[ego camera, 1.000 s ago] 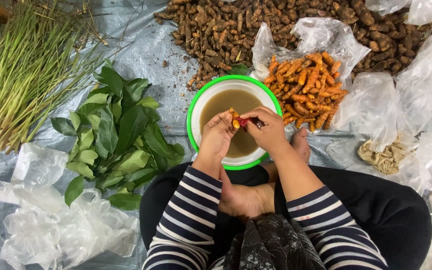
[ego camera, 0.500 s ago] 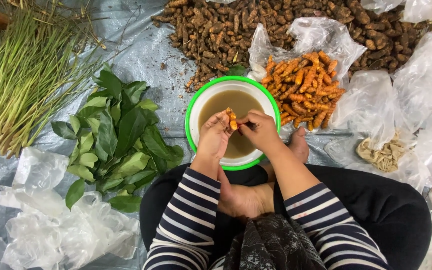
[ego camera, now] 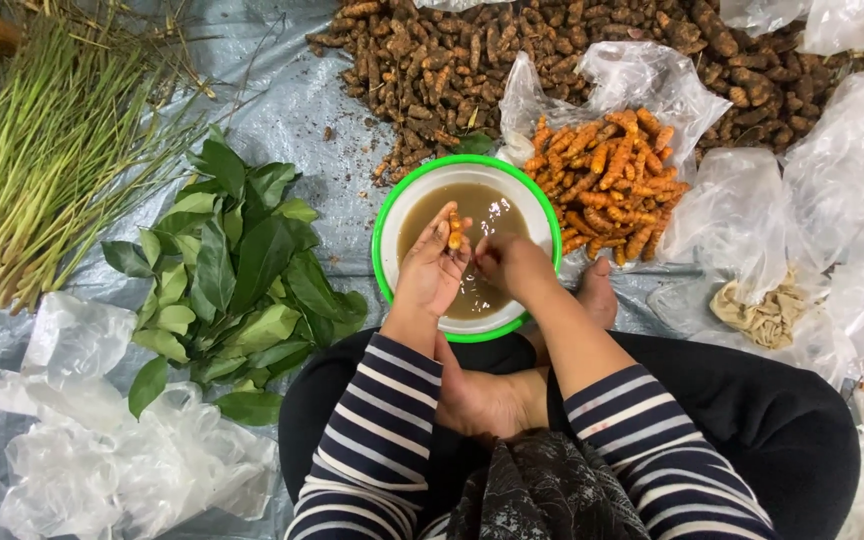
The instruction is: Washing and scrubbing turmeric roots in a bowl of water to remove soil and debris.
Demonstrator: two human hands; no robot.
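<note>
you are sitting cross-legged on the grey plastic sheet (ego camera: 322,110), and both your hands are working over the round white bowl with the green rim (ego camera: 389,215), which is holding muddy brown water. your left hand (ego camera: 432,270) is gripping a small orange peeled root piece (ego camera: 455,232); the fingers are curling around its lower part, and the piece is standing out above the fingertips with its long axis running away from you, toward the far rim of the bowl. your right hand (ego camera: 512,262) is lying just beside it, on the right, with the fingers bending inward into a loose fist; i cannot tell if they are pinching something small, because the knuckles are hiding the tips. the root piece is lying to the left of your right fingers and a little further from you, so the right hand is the free one that is nearest to its open end. behind the bowl, the heap of orange peeled roots on a clear plastic bag (ego camera: 607,180) is touching the rim, and the big pile of brown unpeeled roots (ego camera: 512,50) is spreading further away. the bunch of dark green leaves (ego camera: 232,270) is lying well apart on your left.
</note>
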